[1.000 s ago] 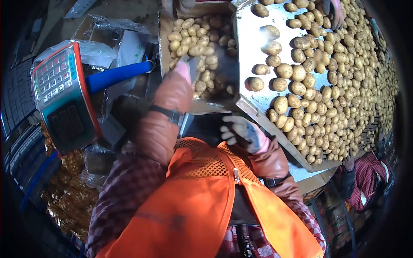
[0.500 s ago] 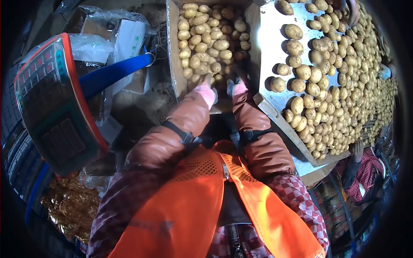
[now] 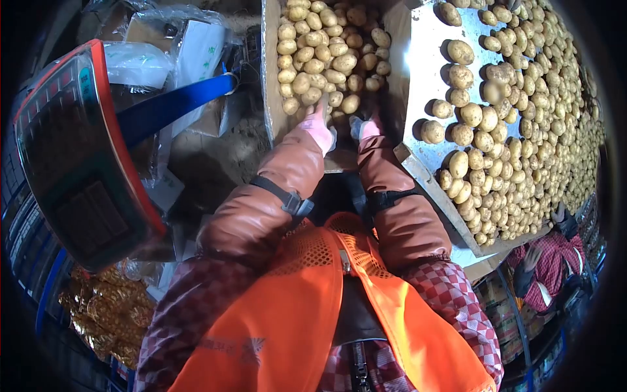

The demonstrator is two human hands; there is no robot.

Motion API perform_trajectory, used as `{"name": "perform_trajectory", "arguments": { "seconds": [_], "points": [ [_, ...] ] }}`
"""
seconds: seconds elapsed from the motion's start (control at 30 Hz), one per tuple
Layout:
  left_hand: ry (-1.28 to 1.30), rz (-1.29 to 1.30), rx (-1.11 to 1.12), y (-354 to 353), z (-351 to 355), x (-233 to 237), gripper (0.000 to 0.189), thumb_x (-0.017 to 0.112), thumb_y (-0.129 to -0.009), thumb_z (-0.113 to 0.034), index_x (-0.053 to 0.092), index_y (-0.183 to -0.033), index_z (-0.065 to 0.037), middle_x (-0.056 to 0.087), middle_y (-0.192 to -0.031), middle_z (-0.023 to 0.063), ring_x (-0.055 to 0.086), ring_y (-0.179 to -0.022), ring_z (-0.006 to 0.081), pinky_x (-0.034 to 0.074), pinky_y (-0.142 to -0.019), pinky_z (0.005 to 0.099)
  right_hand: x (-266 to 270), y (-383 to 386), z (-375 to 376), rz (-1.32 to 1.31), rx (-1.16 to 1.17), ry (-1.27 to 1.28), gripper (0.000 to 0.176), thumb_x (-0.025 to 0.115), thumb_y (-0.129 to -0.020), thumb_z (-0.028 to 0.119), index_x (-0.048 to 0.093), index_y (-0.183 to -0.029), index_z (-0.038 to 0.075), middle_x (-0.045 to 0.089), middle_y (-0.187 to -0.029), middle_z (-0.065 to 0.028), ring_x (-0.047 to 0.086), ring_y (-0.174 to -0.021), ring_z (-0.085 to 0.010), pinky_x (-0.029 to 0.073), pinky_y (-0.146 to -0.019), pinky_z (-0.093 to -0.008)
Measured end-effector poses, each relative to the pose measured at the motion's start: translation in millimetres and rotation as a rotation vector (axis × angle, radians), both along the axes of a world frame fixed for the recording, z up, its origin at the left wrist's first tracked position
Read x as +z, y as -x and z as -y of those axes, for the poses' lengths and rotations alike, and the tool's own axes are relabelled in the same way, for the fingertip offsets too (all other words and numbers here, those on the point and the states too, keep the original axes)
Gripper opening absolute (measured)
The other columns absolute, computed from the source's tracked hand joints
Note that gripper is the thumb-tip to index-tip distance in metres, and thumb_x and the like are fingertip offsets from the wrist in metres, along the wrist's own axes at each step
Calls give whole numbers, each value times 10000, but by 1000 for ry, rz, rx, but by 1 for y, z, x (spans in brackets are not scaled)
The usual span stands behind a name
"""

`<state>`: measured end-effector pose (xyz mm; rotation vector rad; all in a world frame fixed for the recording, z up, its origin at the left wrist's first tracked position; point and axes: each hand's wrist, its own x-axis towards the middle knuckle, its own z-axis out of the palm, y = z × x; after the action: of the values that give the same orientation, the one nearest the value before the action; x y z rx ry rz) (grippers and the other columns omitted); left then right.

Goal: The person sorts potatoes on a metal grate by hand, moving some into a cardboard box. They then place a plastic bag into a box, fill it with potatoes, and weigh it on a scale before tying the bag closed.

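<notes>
My left hand (image 3: 319, 129), in a pink and grey glove, is at the near end of a cardboard box (image 3: 275, 91) of potatoes (image 3: 315, 66). Its fingers stretch forward against the nearest potatoes, with no potato visible in its grasp. My right hand (image 3: 367, 128), gloved alike, reaches into the shaded near right corner of the box. Shadow hides most of its fingers, and I cannot make out anything held. The potatoes are heaped on the box's left and middle; the right side is dark.
On the right, a metal-topped sorting table (image 3: 421, 85) with a wooden edge bears many potatoes. A scale display (image 3: 85, 163) on a blue arm (image 3: 176, 104) stands left. Plastic-wrapped cartons (image 3: 196, 55) lie behind it. A co-worker's checked sleeve (image 3: 555, 264) shows at lower right.
The whole view has shifted slightly, so the box and table appear farther right. Both hands stay at the box's near end. The co-worker's hand and sleeve at lower right have moved.
</notes>
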<state>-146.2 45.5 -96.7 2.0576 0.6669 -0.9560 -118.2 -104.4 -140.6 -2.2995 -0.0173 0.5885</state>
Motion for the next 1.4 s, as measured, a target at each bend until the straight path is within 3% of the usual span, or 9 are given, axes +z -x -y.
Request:
{"name": "perform_trajectory", "arguments": {
  "seconds": [0.2,0.33,0.4,0.53,0.6,1.07,1.17,1.37,1.4],
  "points": [
    [19,-148,-15,-24,2,11,924,680,-751,-106,213,-1545,-187,356,-1481,226,441,-1323,408,410,-1078,440,-4,1,-8,27,15,72,633,649,-837,207,431,-1416,74,485,-1402,-123,491,-1257,-257,410,-1037,-326],
    [32,300,54,29,3,-46,803,717,-775,-223,358,-1489,-143,497,-1338,234,505,-1261,389,444,-1028,437,-7,3,-10,50,6,26,638,681,-842,204,429,-1411,64,486,-1410,-125,488,-1279,-259,410,-1053,-347],
    [-37,19,66,18,5,-59,815,714,-774,-228,349,-1496,-132,529,-1302,237,539,-1225,381,448,-1023,426,3,1,-13,-197,-117,-62,695,713,-827,236,413,-1437,91,434,-1456,-140,406,-1343,-276,362,-1096,-358],
    [49,-117,-39,1,-1,-61,876,696,-776,-230,256,-1526,-123,612,-1175,238,586,-1159,370,451,-1017,387,-4,6,-19,49,1,195,704,724,-843,179,402,-1463,91,522,-1390,-153,490,-1297,-309,416,-1077,-401],
    [-6,-139,-147,13,3,-111,922,714,-762,-213,225,-1538,-126,602,-1219,238,580,-1180,362,443,-1031,390,-4,8,-17,49,1,138,694,717,-845,172,405,-1460,90,529,-1367,-151,497,-1264,-306,423,-1048,-401],
    [102,-149,-87,-13,-7,-4,878,777,-750,-121,337,-1504,-208,624,-1235,202,608,-1108,333,454,-987,422,-1,7,5,-65,-64,-109,630,665,-854,120,427,-1436,82,579,-1201,-138,550,-1027,-284,475,-849,-403],
    [336,-170,264,-15,-2,-9,880,773,-711,22,376,-1469,-184,670,-1059,123,636,-897,260,525,-749,386,1,5,8,-106,-85,-177,617,654,-855,109,432,-1431,80,590,-1166,-135,561,-976,-279,486,-807,-403],
    [752,-327,864,-2,-8,-27,621,527,-957,-121,310,-1491,-353,667,-1027,197,669,-851,282,505,-634,382,7,11,11,-173,-143,-323,593,631,-859,86,441,-1421,76,611,-1095,-129,583,-875,-270,508,-721,-404],
    [761,-226,810,4,-5,-34,614,515,-962,-128,307,-1493,-356,671,-1022,199,671,-849,289,505,-631,393,5,11,12,-197,-161,-364,589,628,-860,83,443,-1419,76,615,-1083,-129,587,-858,-268,512,-707,-404]
  ]
}}
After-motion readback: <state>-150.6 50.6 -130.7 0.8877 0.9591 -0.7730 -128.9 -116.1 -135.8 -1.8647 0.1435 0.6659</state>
